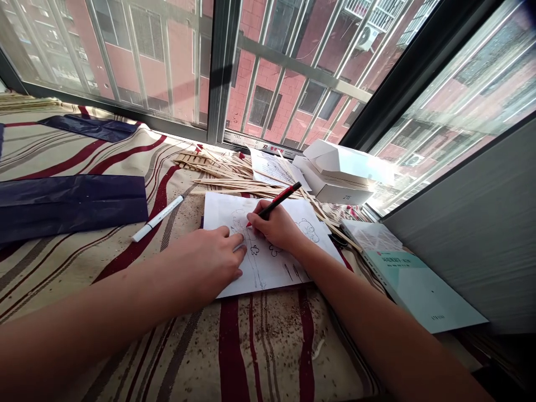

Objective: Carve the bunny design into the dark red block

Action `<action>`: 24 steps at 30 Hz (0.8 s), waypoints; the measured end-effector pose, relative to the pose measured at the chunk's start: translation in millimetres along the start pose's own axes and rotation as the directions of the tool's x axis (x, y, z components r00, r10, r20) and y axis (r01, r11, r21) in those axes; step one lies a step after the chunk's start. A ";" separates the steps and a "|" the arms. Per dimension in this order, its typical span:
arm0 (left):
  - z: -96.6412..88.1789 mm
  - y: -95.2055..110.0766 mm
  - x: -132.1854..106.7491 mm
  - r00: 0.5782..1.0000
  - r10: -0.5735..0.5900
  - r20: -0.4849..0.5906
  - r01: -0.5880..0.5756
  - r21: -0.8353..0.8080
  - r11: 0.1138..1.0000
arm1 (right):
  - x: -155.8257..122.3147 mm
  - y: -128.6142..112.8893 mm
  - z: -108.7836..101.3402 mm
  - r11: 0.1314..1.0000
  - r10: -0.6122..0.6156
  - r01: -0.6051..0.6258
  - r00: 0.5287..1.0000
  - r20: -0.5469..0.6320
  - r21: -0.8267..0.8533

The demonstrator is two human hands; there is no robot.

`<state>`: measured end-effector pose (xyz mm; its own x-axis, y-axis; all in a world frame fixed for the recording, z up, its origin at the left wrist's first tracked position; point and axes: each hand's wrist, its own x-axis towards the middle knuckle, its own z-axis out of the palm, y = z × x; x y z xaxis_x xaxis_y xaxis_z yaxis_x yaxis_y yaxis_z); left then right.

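Left hand (205,262): fingers spread and pressed flat on the sheet's lower left edge, holding nothing, apparently to stop it sliding.
Right hand (272,226): fingers closed together, pinching a red-and-black pen (278,200), its tip down on the sheet.
Sheet (218,209): mid-frame, between the hands, bearing line drawings of flowers and a bear-like figure; it lies flat on a striped cloth (234,346), giving a firm surface for the pen.
Marker (158,218): white, capped, left of the sheet, within easy reach.
Book (419,285): pale green, lower right.
Blue paper (71,206): dark strips, far left.
Sticks (218,167): wooden, heaped just beyond the sheet.
Box (335,173): white, upper right, against the window (285,67).
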<state>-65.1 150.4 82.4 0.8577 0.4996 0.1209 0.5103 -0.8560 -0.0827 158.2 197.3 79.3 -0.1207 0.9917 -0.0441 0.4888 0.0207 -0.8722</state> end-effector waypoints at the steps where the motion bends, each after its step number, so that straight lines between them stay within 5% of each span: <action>1: -1.3 0.1 0.5 0.999 0.003 0.035 -0.004 0.020 1.000 | -0.3 0.0 -0.3 1.000 0.002 -0.002 1.000 0.005 -0.001; 5: -6.6 -2.0 1.7 0.989 0.019 0.148 -0.029 0.068 0.997 | -1.4 0.7 -0.3 0.999 -0.012 0.011 1.000 0.009 0.042; 15: 42.0 -16.7 -22.8 0.999 -0.030 0.020 0.031 -0.052 0.998 | -0.6 1.3 2.8 0.995 -0.053 0.049 0.998 0.039 0.090; 24: 6.4 -11.1 -20.0 0.992 0.014 0.123 0.001 -0.122 0.993 | -0.8 0.9 0.8 0.998 -0.038 0.034 0.996 0.081 0.061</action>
<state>-87.6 150.8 74.6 0.8658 0.5004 -0.0025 0.5001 -0.8651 0.0382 158.0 196.5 78.2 -0.2086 0.9767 -0.0497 0.4310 0.0462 -0.9011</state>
